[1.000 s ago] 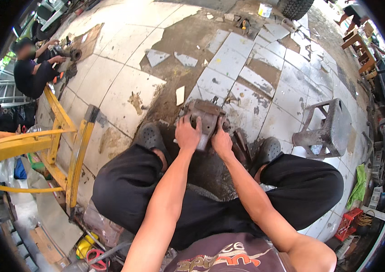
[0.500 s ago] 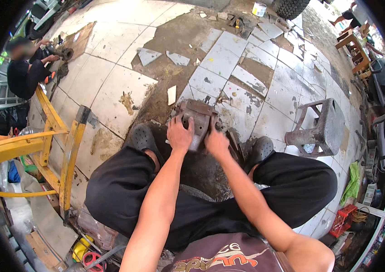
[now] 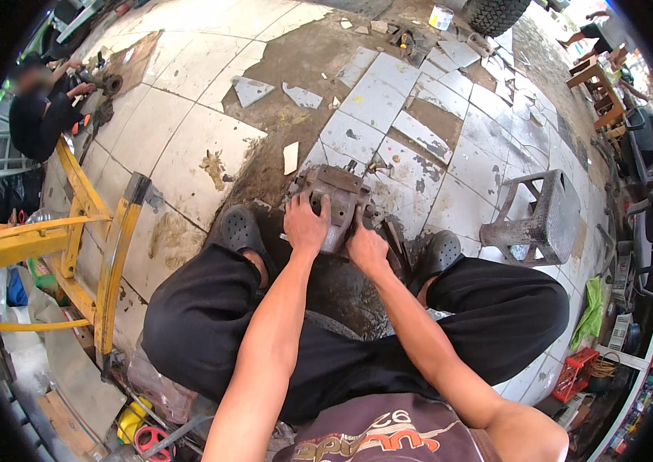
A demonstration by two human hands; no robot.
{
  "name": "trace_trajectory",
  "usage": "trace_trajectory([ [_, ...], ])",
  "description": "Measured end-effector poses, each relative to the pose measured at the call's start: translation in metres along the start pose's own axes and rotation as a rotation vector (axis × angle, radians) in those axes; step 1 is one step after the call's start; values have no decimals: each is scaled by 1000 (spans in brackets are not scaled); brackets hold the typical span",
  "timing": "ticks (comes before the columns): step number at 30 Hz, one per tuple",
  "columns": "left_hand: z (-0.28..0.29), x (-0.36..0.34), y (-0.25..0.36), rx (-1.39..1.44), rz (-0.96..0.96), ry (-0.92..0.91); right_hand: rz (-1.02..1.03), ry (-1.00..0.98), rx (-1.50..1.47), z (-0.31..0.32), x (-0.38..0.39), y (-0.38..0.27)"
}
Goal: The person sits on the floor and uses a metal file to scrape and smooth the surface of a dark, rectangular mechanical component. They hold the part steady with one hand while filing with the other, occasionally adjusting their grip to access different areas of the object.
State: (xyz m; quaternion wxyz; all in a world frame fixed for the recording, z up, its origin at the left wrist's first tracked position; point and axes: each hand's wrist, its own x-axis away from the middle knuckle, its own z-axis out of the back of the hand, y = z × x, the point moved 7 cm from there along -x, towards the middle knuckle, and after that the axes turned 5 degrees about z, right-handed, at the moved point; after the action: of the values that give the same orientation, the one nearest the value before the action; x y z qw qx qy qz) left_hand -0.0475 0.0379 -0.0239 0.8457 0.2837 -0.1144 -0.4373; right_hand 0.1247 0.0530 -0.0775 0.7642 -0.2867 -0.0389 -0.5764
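1. Compared with the earlier frame, both hands are found on the same grey metal casting, which is kept on the floor between the two black clogs; only the view is shifted slightly.
2. The left hand is laid over the near edge of the casting, its fingers curled onto the top face, so the grip is closed on the part.
3. The right hand is pressed against the casting's right near corner; its fingers are tucked out of sight, so it cannot be told whether that grip is closed or merely resting.
4. The underside of the casting and its near face are hidden by the hands and the black trousers.
5. A second person is cut off at the left rim, crouched over a dark part; details there are blurred.
6. To the left, a yellow steel frame is placed near the left clog; to the right, a grey plastic stool is set near the right clog.
7. Ahead of the casting, open broken tile floor is left free, strewn with loose tile shards.
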Motion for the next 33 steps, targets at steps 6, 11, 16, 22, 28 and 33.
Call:
trace_trajectory([
  [6,0,2,-2,-6,23,-14,-47,-79,-3,-2,20,-7],
  [11,-4,2,7,15,-19,-21,-3,66,-52,16,-35,15],
  [16,1,1,-4,-17,11,10,-54,-76,-58,1,16,-9],
  [22,-2,1,-3,19,49,-37,-58,8,-81,-8,11,0],
  [28,-5,4,4,20,5,-23,-44,66,-80,2,-16,18],
  [33,2,-1,1,11,18,4,-32,-1,-28,1,15,-2],
])
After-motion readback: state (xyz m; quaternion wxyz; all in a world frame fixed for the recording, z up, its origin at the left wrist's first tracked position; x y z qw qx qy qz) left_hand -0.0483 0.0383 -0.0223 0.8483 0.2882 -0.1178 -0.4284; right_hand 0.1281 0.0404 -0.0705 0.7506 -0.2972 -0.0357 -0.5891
